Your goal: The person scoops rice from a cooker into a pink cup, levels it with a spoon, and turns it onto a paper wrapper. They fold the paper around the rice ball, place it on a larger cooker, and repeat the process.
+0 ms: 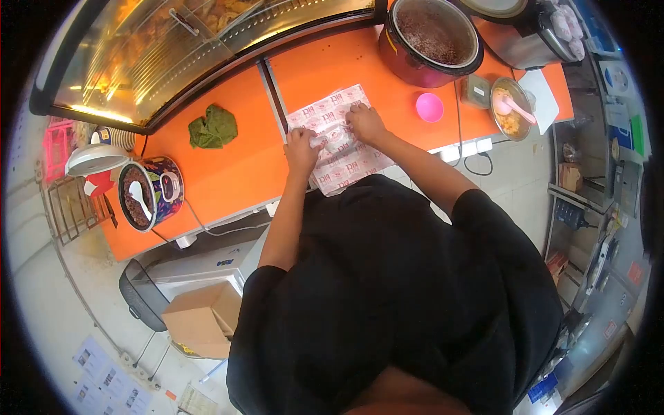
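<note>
Printed pink and white paper sheets (pixel 353 169) lie on the orange table near its front edge. On them is a small pale wrapped bundle (pixel 337 139), with a hand at each end. My left hand (pixel 302 151) has its fingers closed on the bundle's left end. At the right end, my right hand (pixel 365 124) bends its fingers down and pinches the wrapping. What is inside the bundle is hidden. A green leaf (pixel 213 127) lies on the table to the left, apart from both hands.
A large rice pot (pixel 430 48) and a pink bowl (pixel 429 107) stand to the right, beside a bowl of yellow food (pixel 510 111) with a pink spoon. A smaller cooker (pixel 151 192) stands at the left. A lit glass display case (pixel 173 55) borders the back.
</note>
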`<state>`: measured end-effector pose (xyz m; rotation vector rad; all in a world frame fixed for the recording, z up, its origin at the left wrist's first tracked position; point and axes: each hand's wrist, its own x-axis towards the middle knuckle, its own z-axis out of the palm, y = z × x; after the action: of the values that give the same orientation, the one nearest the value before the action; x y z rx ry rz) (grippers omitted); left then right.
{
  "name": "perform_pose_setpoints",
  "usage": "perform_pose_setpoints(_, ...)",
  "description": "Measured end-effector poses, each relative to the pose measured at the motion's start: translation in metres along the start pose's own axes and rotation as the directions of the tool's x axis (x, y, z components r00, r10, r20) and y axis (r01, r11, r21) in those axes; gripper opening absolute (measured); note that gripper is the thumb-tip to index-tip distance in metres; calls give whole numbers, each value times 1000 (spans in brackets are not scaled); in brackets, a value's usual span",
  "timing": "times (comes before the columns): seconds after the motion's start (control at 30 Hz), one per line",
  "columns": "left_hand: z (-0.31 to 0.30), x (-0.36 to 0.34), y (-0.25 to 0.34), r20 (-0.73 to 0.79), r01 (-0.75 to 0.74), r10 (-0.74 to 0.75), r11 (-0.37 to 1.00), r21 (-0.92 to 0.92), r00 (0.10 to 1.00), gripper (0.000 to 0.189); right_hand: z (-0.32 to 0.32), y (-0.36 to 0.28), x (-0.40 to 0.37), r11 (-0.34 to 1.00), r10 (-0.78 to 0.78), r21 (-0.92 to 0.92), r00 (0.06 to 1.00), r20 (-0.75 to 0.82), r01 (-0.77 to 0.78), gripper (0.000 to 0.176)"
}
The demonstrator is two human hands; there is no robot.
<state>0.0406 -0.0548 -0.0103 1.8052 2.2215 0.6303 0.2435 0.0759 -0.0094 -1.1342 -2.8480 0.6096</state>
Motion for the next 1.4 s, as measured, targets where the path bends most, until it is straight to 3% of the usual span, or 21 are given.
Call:
perform_pose_setpoints(0.07,-2,2,3,29,13,-16,996,86,999,30,13,2,4,980,163,99,984,77,-170,14)
perform_pose_setpoints(0.13,8,-1,-4,213,-2,-20,995,103,977,23,14,-2,0,964,200,170,978,54,-206,11)
perform_pose_setpoints(0.2,18,-16,-15,200,-71,60,996,48,978,24,18,-3,-8,941,243,236,969,29,-243,9)
perform_pose_setpoints(0.27,26,-29,-18,176,-141,140,990,-4,974,26,28,2,-23,902,186,417,972,-146,-110,12)
perform_pose_setpoints(0.3,27,-35,-18,86,-214,211,977,23,974,30,31,5,-30,902,187,417,971,-147,-110,12)
perform_pose_setpoints(0.37,20,-46,-8,-1,-283,284,957,55,959,34,32,9,-46,870,49,488,969,-240,77,19)
perform_pose_setpoints(0.6,18,-62,5,73,-283,273,937,204,959,46,23,26,-71,887,-140,411,971,-195,210,31)
perform_pose_setpoints(0.67,19,-52,-7,133,-295,271,929,224,953,45,25,35,-57,877,-28,479,1000,-11,29,29)
perform_pose_setpoints(0.73,8,-36,-9,299,-181,151,981,74,942,40,14,41,-45,847,-42,531,998,45,12,27)
perform_pose_setpoints(0.8,-3,-20,-3,311,-62,45,997,46,949,36,4,47,-25,818,-63,575,993,99,-5,24)
perform_pose_setpoints(0.87,-2,-10,-2,333,59,-61,998,17,941,33,5,48,-4,887,-86,459,965,246,-38,19)
perform_pose_setpoints(0.93,6,5,-4,475,218,-250,968,121,844,31,8,41,19,938,-55,343,955,290,-50,17)
perform_pose_setpoints(1.07,2,36,22,544,151,-362,907,394,757,30,21,9,37,987,106,72,919,379,-143,12)
perform_pose_setpoints(1.1,-3,39,26,482,25,-204,936,352,852,32,20,7,35,987,106,71,920,377,-143,12)
perform_pose_setpoints(1.17,4,34,11,284,-248,197,956,157,939,41,12,11,25,974,-225,42,971,82,222,7)
perform_pose_setpoints(1.2,5,32,5,286,-262,211,953,154,935,41,16,18,20,977,-213,39,974,75,210,7)
perform_pose_setpoints(1.27,2,31,-1,424,-225,305,947,-230,853,51,29,32,12,849,-348,391,933,-89,354,5)
perform_pose_setpoints(1.3,7,22,-5,511,-50,176,967,-251,841,46,24,29,8,860,-328,380,939,-100,341,5)
perform_pose_setpoints(1.33,0,19,1,513,-77,207,961,-264,833,46,16,24,-2,676,-181,737,976,124,32,11)
perform_pose_setpoints(1.37,-6,14,8,562,66,127,948,-310,818,47,9,19,-17,332,-125,889,919,374,-317,19)
perform_pose_setpoints(1.4,-12,8,16,617,211,51,915,-344,785,48,1,9,-33,333,-89,886,924,372,-324,19)
